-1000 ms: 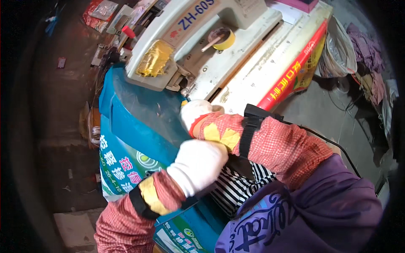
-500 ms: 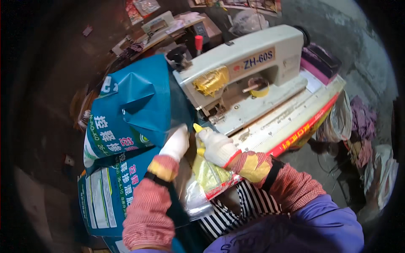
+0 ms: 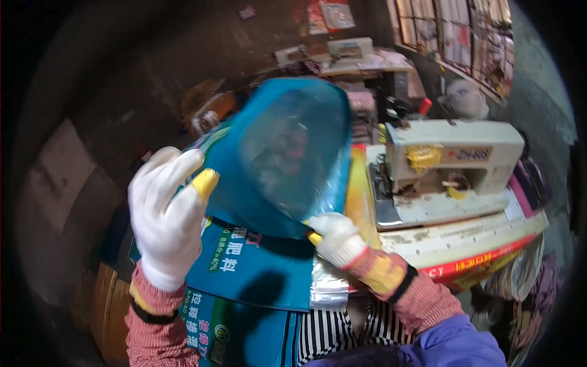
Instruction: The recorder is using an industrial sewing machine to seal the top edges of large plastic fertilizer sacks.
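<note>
My right hand (image 3: 334,237), in a white knit glove with a yellow thumb tip, pinches the near edge of a teal woven sack (image 3: 227,177). The sack's round mouth gapes toward me and shows a clear plastic liner (image 3: 284,150) inside. To the left of the sack, my left hand (image 3: 166,214) is raised in a matching glove, fingers curved and apart, holding nothing. Beneath both hands lies a pile of flat teal printed sacks (image 3: 272,292), reaching over my lap. A strip of clear film (image 3: 329,287) hangs below my right hand.
A white sewing machine (image 3: 455,131) stands at the right on a worn table (image 3: 416,244) with a red and yellow front edge. A purple-black box (image 3: 531,183) sits beyond it. At the back, another sewing machine (image 3: 350,50) rests on a bench. Plastic bags hang at the far right.
The view has swung left, so the machine appears farther right. The sack has come away from the machine and its mouth has opened. My left hand has let go and risen leftward.
</note>
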Tool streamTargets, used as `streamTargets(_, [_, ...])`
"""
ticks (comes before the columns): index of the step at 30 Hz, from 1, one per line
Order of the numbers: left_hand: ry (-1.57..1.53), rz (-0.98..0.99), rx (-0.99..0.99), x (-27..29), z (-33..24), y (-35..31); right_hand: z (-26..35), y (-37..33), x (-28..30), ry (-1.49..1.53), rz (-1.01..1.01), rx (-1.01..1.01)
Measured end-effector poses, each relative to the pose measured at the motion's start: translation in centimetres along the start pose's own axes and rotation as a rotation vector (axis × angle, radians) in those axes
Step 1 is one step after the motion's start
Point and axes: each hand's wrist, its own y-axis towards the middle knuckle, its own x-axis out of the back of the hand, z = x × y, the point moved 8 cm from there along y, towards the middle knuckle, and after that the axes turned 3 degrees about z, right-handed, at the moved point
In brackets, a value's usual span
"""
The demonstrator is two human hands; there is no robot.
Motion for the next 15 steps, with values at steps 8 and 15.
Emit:
streamTargets(8, [0.056,1.062,0.849,-16.2,9.6,-24.6,-2.6,-8.0,16.1,0.545,-0.457,-0.283])
streamTargets(15, [0.322,0.636,0.603,-20.5,20.6,-23.3,-3.7,-7.9,14.8,0.468,-0.404,-0.262])
